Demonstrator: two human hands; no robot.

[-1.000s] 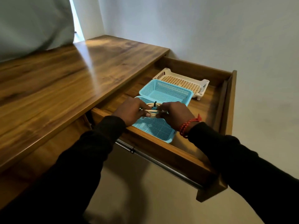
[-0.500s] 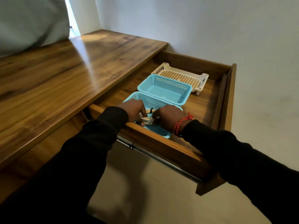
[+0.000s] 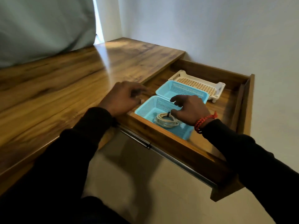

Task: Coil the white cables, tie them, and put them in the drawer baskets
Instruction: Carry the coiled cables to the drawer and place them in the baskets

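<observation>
While both hands hover empty over the open drawer (image 3: 181, 147), the left hand (image 3: 123, 98) hangs blurred above the desk edge (image 3: 80, 88) with fingers loosely curled, and the right hand (image 3: 191, 109) sits spread above the near blue basket (image 3: 145, 109), holding nothing. Coiled white cable (image 3: 165, 121), tied with a dark band, lies inside that basket near the drawer front. Far blue basket (image 3: 181, 89) and white tray (image 3: 199, 84) sit behind, bare drawer floor to the right.

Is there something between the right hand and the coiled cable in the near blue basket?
Nothing visible. The right hand hovers open just above the coiled cable, which lies in the near blue basket.
</observation>
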